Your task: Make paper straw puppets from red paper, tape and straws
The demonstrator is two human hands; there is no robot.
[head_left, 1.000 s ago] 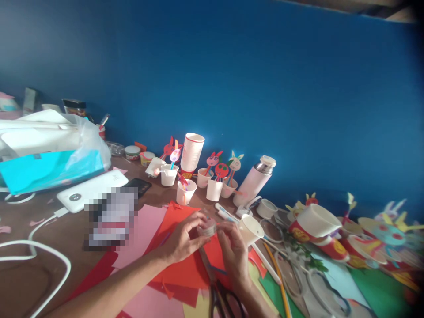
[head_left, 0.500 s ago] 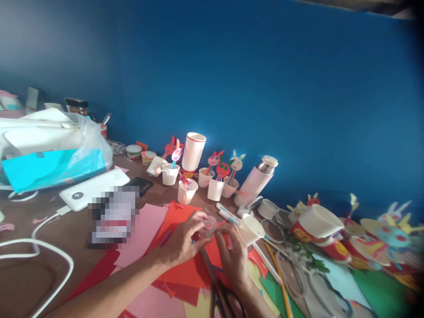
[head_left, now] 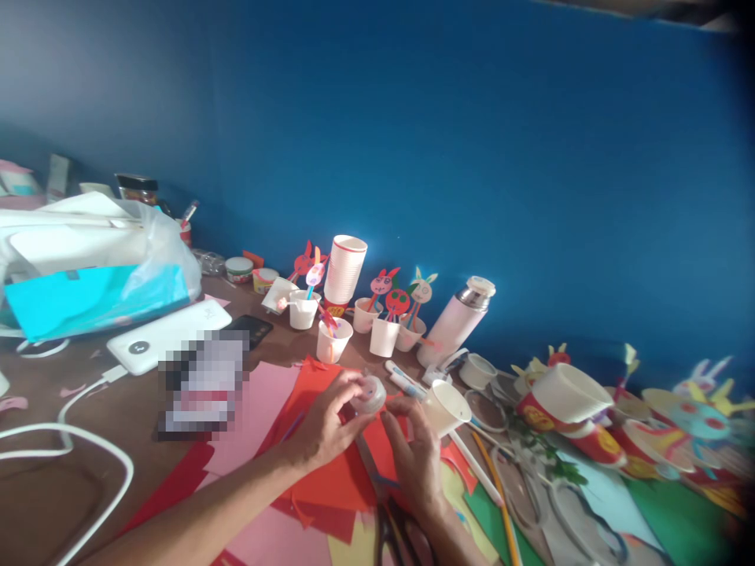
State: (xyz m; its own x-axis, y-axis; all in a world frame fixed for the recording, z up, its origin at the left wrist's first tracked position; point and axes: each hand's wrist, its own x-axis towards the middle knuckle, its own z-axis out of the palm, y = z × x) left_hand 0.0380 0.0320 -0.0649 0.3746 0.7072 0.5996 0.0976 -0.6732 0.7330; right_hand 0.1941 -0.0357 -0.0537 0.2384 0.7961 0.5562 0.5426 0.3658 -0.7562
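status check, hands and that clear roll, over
Left hand holding clear roll. Right hand beside it, grip unclear. Scissors and paper cup close by right hand.

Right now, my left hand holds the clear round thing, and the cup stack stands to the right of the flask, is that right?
Not quite: the cup stack stands to the left of the flask, as the head view shows. Your left hand does hold the clear round thing.
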